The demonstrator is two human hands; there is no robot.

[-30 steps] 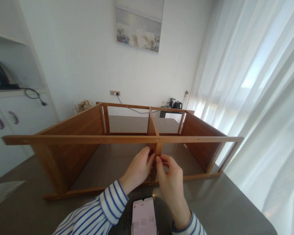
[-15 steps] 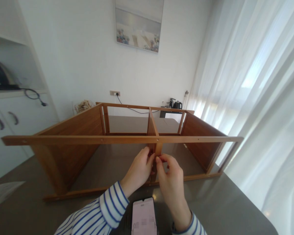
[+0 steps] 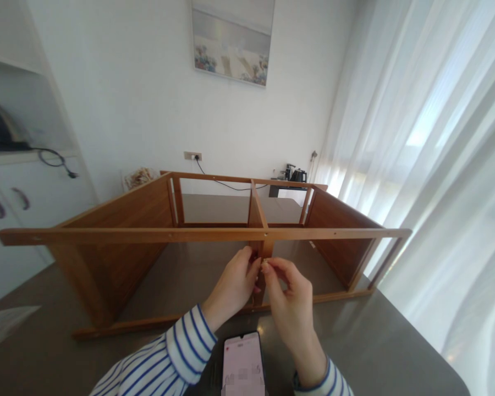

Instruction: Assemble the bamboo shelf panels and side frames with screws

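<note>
A brown wooden shelf frame (image 3: pixel 119 235) lies on its side on the table, with solid panels at both ends. Across its middle runs a wooden shelf board (image 3: pixel 267 248). My left hand (image 3: pixel 232 281) is closed around the near end of this board from the left, its fingertips partly hidden behind the wood. On the right side of the board's front edge, my right hand (image 3: pixel 292 297) makes a pinch between thumb and forefinger. Whatever sits in that pinch is tiny and I cannot make it out. Both hands are below the front rail.
A phone (image 3: pixel 242 360) with a lit screen lies on the grey table (image 3: pixel 350 335) between my forearms. Paper (image 3: pixel 8 324) rests at the left. Beyond are a kettle (image 3: pixel 0 124), white cupboards (image 3: pixel 28 220), a wall socket (image 3: pixel 192 156) and a sheer curtain (image 3: pixel 445 165).
My right hand has shifted slightly to the right, its pinched fingertips staying close to the board. My left hand keeps its place on the board. The phone's screen content differs a little.
</note>
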